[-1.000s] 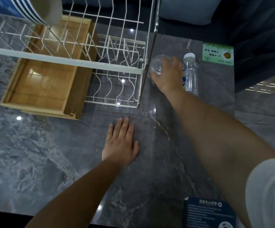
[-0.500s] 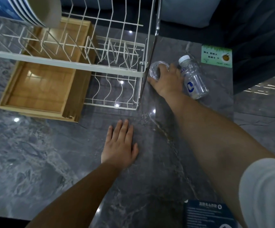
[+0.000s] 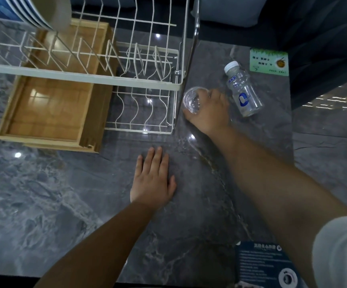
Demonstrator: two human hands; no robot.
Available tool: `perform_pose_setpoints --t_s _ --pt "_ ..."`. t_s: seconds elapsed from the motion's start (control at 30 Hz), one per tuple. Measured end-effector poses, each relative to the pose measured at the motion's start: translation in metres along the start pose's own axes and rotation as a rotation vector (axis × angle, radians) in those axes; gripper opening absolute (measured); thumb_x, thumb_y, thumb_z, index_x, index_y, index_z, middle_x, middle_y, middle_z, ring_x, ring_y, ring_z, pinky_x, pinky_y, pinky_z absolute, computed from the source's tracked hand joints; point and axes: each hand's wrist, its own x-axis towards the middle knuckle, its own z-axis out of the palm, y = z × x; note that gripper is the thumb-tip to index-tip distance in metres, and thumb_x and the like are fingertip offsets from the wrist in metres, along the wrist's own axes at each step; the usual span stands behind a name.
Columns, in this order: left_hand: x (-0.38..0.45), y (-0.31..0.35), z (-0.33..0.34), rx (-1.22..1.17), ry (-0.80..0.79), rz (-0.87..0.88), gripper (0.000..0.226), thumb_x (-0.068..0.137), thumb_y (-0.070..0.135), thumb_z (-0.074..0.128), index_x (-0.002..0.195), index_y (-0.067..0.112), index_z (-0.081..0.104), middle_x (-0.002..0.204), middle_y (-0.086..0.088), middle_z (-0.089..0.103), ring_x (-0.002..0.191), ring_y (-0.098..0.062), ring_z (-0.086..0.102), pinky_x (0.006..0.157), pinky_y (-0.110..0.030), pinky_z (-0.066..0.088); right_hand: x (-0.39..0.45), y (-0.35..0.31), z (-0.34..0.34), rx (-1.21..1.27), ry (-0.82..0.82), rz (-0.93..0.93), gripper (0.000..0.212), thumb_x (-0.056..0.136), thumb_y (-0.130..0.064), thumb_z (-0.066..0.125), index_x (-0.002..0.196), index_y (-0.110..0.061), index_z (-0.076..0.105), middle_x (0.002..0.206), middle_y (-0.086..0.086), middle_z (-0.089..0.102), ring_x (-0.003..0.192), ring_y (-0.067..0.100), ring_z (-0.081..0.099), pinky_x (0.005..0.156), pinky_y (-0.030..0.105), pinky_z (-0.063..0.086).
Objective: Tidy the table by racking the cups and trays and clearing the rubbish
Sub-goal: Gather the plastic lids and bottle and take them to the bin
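My right hand (image 3: 208, 113) grips a clear glass cup (image 3: 193, 100) just right of the white wire dish rack (image 3: 81, 76); the cup's open mouth faces up towards me. A clear plastic water bottle (image 3: 243, 90) with a white cap lies on its side on the grey marble table (image 3: 64, 204), to the right of my hand. My left hand (image 3: 152, 179) rests flat on the table, fingers straight, in front of the rack. Wooden trays (image 3: 48, 107) sit under the rack's upper tier. Stacked blue and white cups (image 3: 41, 11) hang at the top left.
A green card (image 3: 269, 62) lies at the table's far right corner. A dark blue printed card (image 3: 268, 265) lies at the near edge. The table's right edge runs close beside the bottle, with dark seating and a grey cushion behind.
The bottle, upright one second ago, has fallen onto its side. My right hand has drawn the cup nearer along the rack's right side. My left hand has stayed flat.
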Motion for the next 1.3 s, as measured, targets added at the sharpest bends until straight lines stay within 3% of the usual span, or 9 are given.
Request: perform_pose_setpoints --t_s 0.17,0.43,0.63,0.73,0.8,0.87,0.93,1.0,1.3 --pt "0.000 0.001 -0.002 0.017 -0.015 -0.002 0.065 0.092 0.045 0.038 0.146 0.008 0.036 0.156 -0.015 0.031 0.147 -0.031 0.018 0.119 -0.051 0.009 -0.032 0.011 -0.013 0.043 -0.043 0.026 0.068 0.074 -0.061 0.055 0.125 -0.018 0.051 0.119 0.017 0.054 0.112 0.036 0.049 0.098 0.044 0.042" --pt "0.002 0.000 -0.004 0.008 -0.051 -0.010 0.068 0.093 0.047 0.030 0.149 0.008 0.028 0.159 -0.015 0.025 0.148 -0.030 0.012 0.120 -0.051 0.006 -0.143 0.028 -0.037 0.186 -0.070 0.165 0.060 0.071 -0.047 0.072 0.121 -0.015 0.060 0.114 0.016 0.054 0.107 0.036 0.051 0.096 0.043 0.044" --pt "0.003 0.001 -0.015 -0.099 -0.092 -0.010 0.063 0.095 0.044 0.039 0.147 0.010 0.034 0.159 -0.015 0.024 0.148 -0.032 0.012 0.119 -0.052 0.007 -0.226 0.026 -0.064 0.218 -0.067 0.188 0.061 0.069 -0.042 0.075 0.120 -0.012 0.060 0.118 0.015 0.056 0.111 0.035 0.052 0.100 0.041 0.042" --pt "0.004 0.009 -0.034 -0.218 -0.066 0.066 0.043 0.095 0.039 0.042 0.125 0.010 0.055 0.145 -0.016 0.044 0.140 -0.036 0.029 0.115 -0.051 0.019 -0.252 0.021 -0.074 0.190 -0.008 0.187 0.060 0.069 -0.038 0.078 0.117 -0.007 0.063 0.117 0.019 0.056 0.107 0.038 0.054 0.098 0.042 0.043" --pt "0.000 0.023 -0.047 -0.409 -0.057 0.146 0.039 0.095 0.039 0.039 0.107 0.009 0.062 0.120 -0.016 0.060 0.119 -0.033 0.050 0.099 -0.040 0.037 -0.264 0.019 -0.081 0.213 0.011 0.186 0.062 0.068 -0.035 0.081 0.119 -0.005 0.063 0.122 0.022 0.055 0.111 0.040 0.053 0.100 0.042 0.042" --pt "-0.005 0.042 -0.062 -0.746 -0.212 0.035 0.031 0.098 0.037 0.045 0.103 0.013 0.063 0.104 -0.010 0.066 0.103 -0.026 0.061 0.083 -0.030 0.042 -0.272 0.018 -0.089 0.233 0.012 0.184 0.065 0.067 -0.035 0.081 0.122 -0.005 0.061 0.126 0.022 0.052 0.115 0.039 0.051 0.102 0.042 0.042" --pt "-0.011 0.061 -0.073 -1.141 -0.483 -0.188 0.022 0.099 0.036 0.051 0.094 0.018 0.062 0.093 -0.004 0.069 0.092 -0.022 0.068 0.077 -0.031 0.049 -0.280 0.017 -0.096 0.251 0.018 0.175 0.066 0.068 -0.036 0.079 0.124 -0.007 0.060 0.127 0.020 0.051 0.116 0.038 0.050 0.102 0.043 0.041" --pt "-0.016 0.072 -0.078 -1.362 -0.665 -0.275 0.021 0.097 0.037 0.053 0.092 0.020 0.063 0.089 0.000 0.074 0.085 -0.020 0.072 0.070 -0.031 0.056 -0.287 0.016 -0.102 0.246 0.043 0.145 0.064 0.069 -0.037 0.077 0.123 -0.007 0.060 0.126 0.020 0.051 0.114 0.037 0.050 0.100 0.045 0.043" --pt "-0.018 0.103 -0.074 -1.435 -0.781 -0.114 0.006 0.091 0.016 0.064 0.087 0.017 0.069 0.089 -0.012 0.064 0.079 -0.020 0.061 0.064 -0.027 0.056 -0.305 0.032 -0.117 0.214 0.004 0.087 0.068 0.072 -0.044 0.076 0.128 -0.011 0.056 0.134 0.018 0.047 0.121 0.035 0.047 0.102 0.042 0.041"
